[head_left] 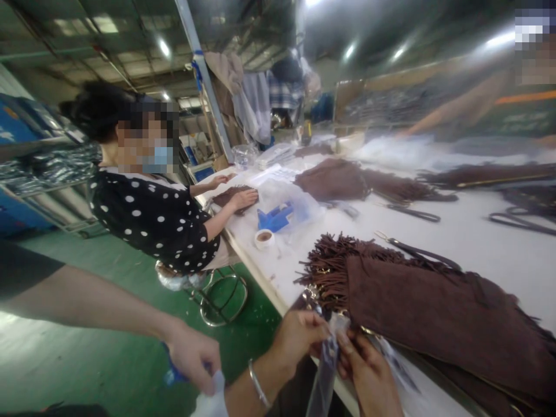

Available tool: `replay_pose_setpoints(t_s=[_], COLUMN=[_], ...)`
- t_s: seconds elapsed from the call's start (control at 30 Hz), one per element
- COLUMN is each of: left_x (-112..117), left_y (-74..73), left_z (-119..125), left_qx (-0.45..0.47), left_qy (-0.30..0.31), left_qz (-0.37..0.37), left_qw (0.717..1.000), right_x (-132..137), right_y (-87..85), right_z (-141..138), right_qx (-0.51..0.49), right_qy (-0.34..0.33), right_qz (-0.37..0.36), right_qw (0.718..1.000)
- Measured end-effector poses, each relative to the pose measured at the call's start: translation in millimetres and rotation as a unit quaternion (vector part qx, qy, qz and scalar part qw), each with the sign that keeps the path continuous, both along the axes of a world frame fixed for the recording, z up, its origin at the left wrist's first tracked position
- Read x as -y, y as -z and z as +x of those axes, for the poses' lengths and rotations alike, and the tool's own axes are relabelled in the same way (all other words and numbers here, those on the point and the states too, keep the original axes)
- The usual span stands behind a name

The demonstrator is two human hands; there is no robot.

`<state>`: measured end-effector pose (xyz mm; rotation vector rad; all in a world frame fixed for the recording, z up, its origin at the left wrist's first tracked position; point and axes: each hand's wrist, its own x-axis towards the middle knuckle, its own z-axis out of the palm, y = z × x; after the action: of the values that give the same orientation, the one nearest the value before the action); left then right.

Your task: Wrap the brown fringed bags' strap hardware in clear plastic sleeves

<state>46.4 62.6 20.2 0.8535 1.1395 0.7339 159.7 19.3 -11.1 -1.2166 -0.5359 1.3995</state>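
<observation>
My left hand (299,337), with a metal bracelet on the wrist, and my right hand (369,376) meet at the near edge of the white table (469,231). Both are closed in a pinch on a piece of clear plastic film (326,370) that hangs down between them. Just beyond my fingers lies a pile of brown suede fringed bags (434,313) with small gold fittings at the fringe. What else my fingers hold under the film is hidden.
A co-worker's bare arm reaches in from the left, its hand (191,353) gripping something blue and white. A seated person in a polka-dot top (152,217) presses a brown piece. A tape roll (263,238), a blue tool (274,219), more brown bags (334,179) and straps lie on the table.
</observation>
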Motion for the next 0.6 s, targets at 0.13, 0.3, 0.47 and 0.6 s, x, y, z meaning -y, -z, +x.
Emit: replay_pose_setpoints(t_s=[0.13, 0.3, 0.47, 0.6], left_x=[0.6, -0.7, 0.1, 3.8], left_y=[0.0, 0.2, 0.4, 0.6], left_z=[-12.9, -11.7, -10.4, -9.3], left_qx=[0.013, 0.024, 0.017, 0.018], left_qy=[0.008, 0.009, 0.001, 0.0], left_qz=[0.003, 0.005, 0.006, 0.009], left_qw=[1.0, 1.0, 1.0, 1.0], right_x=[1.3, 2.3, 0.8, 0.2], right_y=[-4.8, -5.2, -3.4, -5.6], right_z=[-2.0, -1.2, -0.7, -1.8], right_qx=[-0.018, -0.014, -0.02, -0.019], right_qy=[0.02, 0.014, 0.008, 0.015], right_qz=[-0.005, -0.006, -0.006, 0.0], right_qw=[1.0, 1.0, 1.0, 1.0])
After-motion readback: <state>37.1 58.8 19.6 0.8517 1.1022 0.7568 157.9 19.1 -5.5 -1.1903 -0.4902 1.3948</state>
